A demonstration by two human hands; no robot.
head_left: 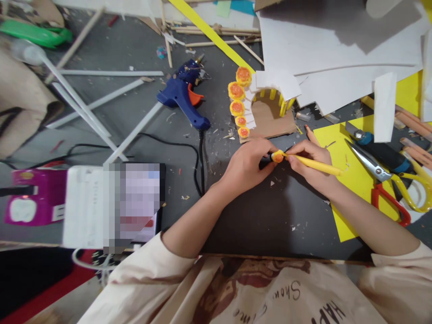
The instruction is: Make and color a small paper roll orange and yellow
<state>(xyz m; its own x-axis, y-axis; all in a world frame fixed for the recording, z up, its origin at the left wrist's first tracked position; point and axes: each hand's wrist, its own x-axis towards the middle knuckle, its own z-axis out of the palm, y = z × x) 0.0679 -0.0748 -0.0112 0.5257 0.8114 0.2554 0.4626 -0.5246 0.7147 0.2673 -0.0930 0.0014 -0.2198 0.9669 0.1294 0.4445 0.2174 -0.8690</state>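
My left hand (248,165) is closed in a pinch on a small round orange-and-yellow piece (277,156) just above the dark table. My right hand (308,163) grips a yellow pen-like stick (320,166) whose tip touches that piece. Just beyond my hands stands a small cardboard model (266,114) with white steps, yellow posts and a curved row of several matching orange rounds (237,107).
A blue glue gun (184,94) lies left of the model, its black cord (201,162) running toward me. White sticks (101,101) lie at left. White sheets (337,49) cover the back right. Scissors (388,180) and a cutter (381,150) rest on yellow paper (347,220) at right.
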